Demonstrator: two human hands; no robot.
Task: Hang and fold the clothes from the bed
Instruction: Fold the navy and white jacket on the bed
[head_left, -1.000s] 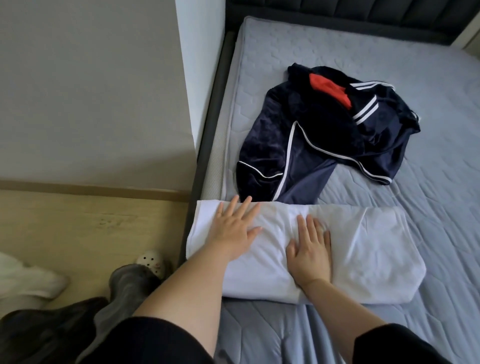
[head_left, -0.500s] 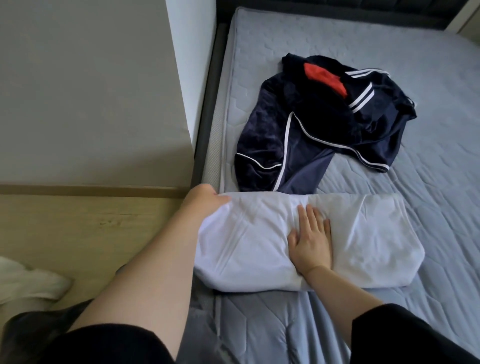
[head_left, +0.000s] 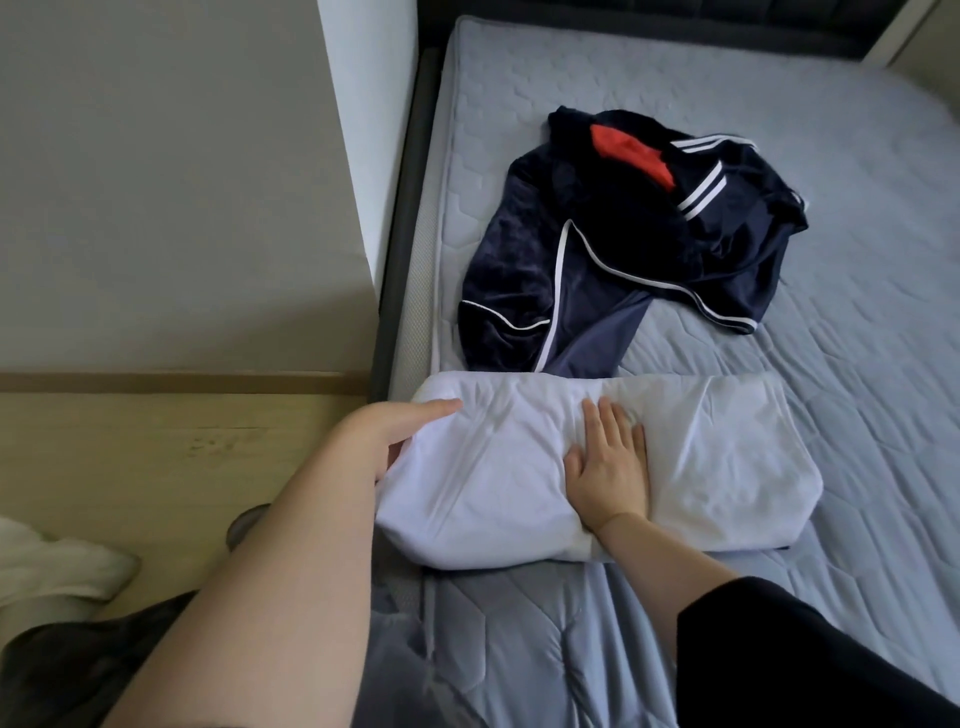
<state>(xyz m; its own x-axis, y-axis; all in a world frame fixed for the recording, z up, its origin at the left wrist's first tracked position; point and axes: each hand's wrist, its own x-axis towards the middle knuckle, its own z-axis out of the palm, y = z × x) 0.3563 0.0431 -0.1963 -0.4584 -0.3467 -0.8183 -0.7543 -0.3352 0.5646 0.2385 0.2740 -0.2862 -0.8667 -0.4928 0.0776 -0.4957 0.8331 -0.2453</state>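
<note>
Recorded folded white garment (head_left: 727, 467) lying at near side of grey quilted mattress (head_left: 857, 260), long axis running left to right. Found left hand (head_left: 384, 436) grasping its left end, fingers tucked beneath; right hand (head_left: 608, 467) pressed flat, fingers straight, on its middle. Noted navy clothes (head_left: 597, 260) heaped just beyond, reaching its far edge; wooden floor (head_left: 156, 457) and grey wall (head_left: 156, 208) at left.

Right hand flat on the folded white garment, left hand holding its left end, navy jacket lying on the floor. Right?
Not quite. The head view shows the navy jacket lying on the mattress, beyond the white garment. The right hand and left hand are as you say.
</note>
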